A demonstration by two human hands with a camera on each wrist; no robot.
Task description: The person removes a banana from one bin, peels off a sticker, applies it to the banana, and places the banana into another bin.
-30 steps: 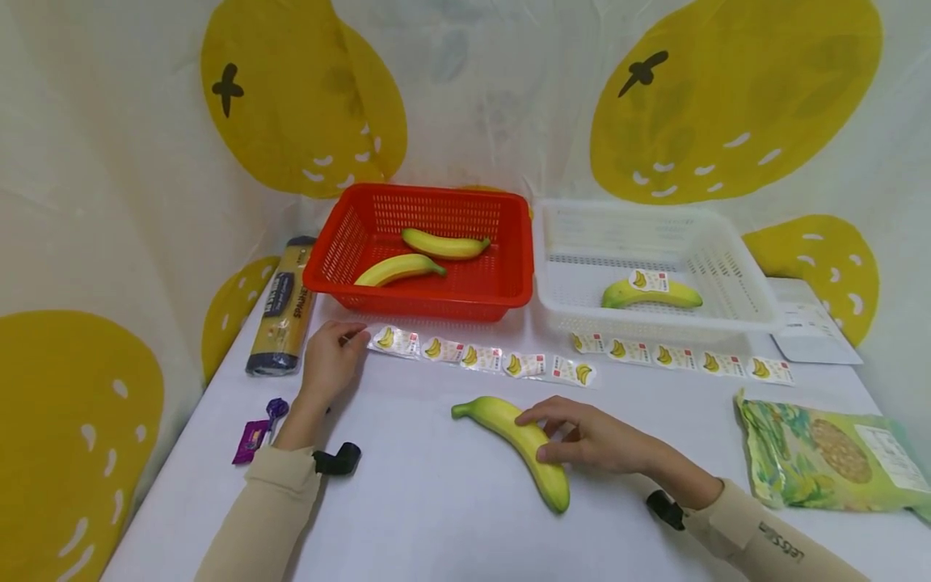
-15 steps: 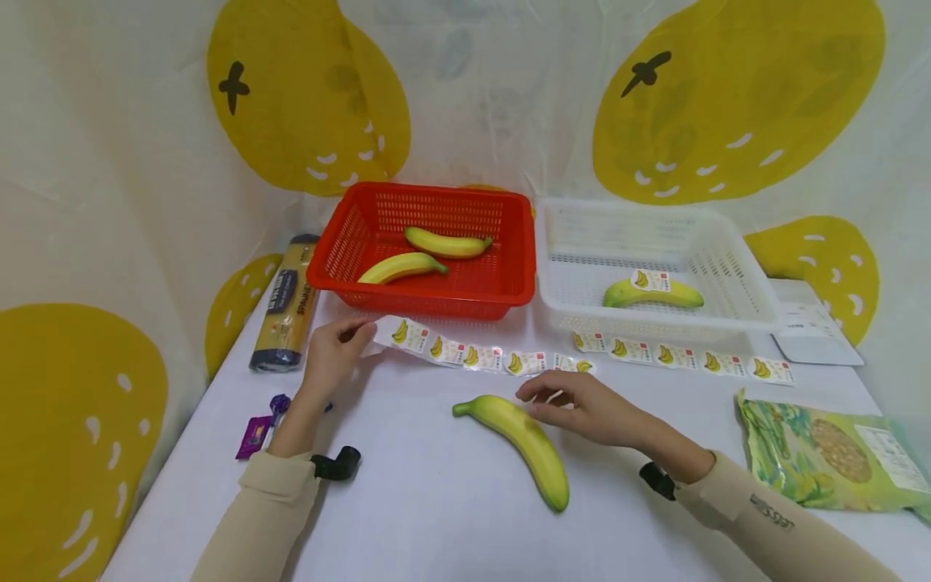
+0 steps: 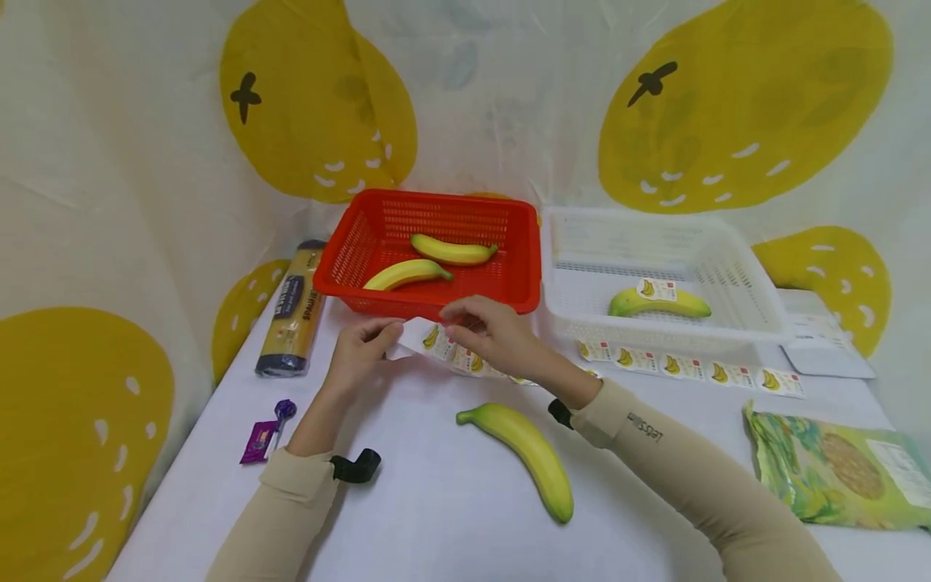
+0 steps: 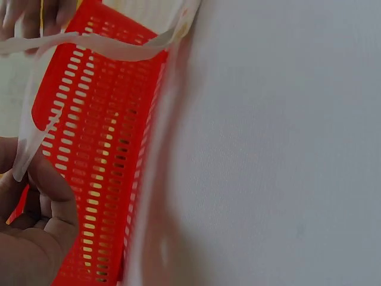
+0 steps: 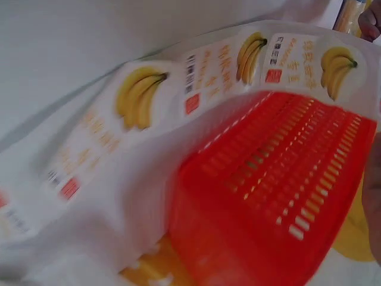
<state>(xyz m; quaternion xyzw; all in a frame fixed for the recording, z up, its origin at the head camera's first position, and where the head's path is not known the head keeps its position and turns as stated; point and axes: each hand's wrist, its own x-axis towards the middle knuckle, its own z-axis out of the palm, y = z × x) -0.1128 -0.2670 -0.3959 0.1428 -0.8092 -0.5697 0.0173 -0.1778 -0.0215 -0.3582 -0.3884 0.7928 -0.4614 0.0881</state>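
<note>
My left hand (image 3: 360,352) pinches the white end of a strip of banana stickers (image 3: 469,362), raised in front of the red basket. In the left wrist view, thumb and fingers (image 4: 53,185) grip that white end. The right hand (image 3: 498,335) hovers over the strip near its first sticker, fingers bent and a gap between thumb and forefinger; whether it touches the strip is unclear. Banana pictures show on the strip (image 5: 214,74) in the right wrist view. A loose banana (image 3: 522,440) lies on the table below both hands.
Two bananas lie in the red basket (image 3: 378,303). Beside it, a white basket (image 3: 676,327) holds a banana with a sticker. A second sticker strip (image 3: 680,365) lies before it. Spaghetti pack (image 3: 291,311), lollipop (image 3: 284,410) and purple wrapper (image 3: 258,442) sit left; a green bag (image 3: 836,465) right.
The left hand has lifted the strip's end and drawn it to the right. My right hand has left the loose banana and moved up and left to the strip.
</note>
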